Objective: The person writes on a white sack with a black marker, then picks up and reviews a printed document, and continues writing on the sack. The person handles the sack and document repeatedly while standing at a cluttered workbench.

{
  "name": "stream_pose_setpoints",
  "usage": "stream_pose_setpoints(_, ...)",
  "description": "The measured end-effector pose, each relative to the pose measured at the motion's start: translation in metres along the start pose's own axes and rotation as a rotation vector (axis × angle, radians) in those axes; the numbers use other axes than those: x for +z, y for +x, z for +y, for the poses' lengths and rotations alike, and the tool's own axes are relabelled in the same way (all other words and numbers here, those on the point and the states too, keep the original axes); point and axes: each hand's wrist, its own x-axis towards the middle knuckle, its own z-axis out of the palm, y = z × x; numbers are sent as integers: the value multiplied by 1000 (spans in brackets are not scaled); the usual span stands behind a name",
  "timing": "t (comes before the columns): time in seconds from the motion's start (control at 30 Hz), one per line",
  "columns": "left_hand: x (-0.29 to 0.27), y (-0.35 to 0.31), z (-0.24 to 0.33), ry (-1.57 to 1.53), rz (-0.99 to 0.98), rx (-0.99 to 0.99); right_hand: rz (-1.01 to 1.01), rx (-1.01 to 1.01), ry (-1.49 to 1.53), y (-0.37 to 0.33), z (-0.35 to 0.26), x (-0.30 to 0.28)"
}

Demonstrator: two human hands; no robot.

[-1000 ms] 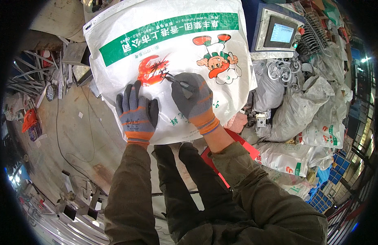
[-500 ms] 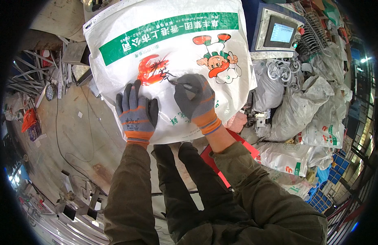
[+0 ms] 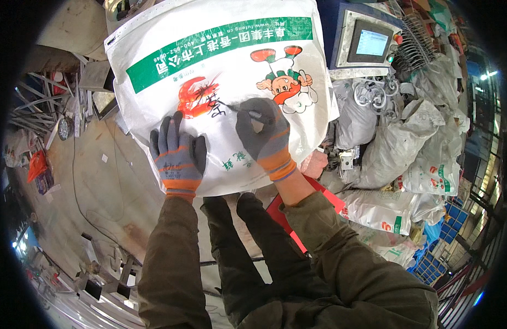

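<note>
Two dark-sleeved forearms are reaching in from the near edge, the right one passing over a flat red object. The left hand, gloved in grey and orange, is lying on the near left part of a white sack, its grip released and fingers spread. The right hand, gloved alike, is grasping a dark pen, its tip pointing left toward black strokes. The sack is spreading before the person, with pale bags piling up to its right and a screen panel standing far right.
</note>
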Motion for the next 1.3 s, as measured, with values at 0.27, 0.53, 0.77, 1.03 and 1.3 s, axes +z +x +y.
stream_pose_setpoints(0.27, 3, 0, -2, 13, 14, -5, -99, 63, -25, 13, 9, -8)
stream_pose_setpoints(0.53, 6, -2, -4, 11, -3, -18, -53, 49, -40, 15, 8, -7)
stream_pose_setpoints(0.77, 5, -1, -4, 22, -7, -11, -70, 48, -3, 15, 10, -10)
stream_pose_setpoints(1.03, 4, -1, -2, 15, -2, -9, -36, 45, -24, 16, 11, -12)
stream_pose_setpoints(1.3, 6, -2, -3, 14, 8, -10, 42, 7, -78, 20, 21, -4)
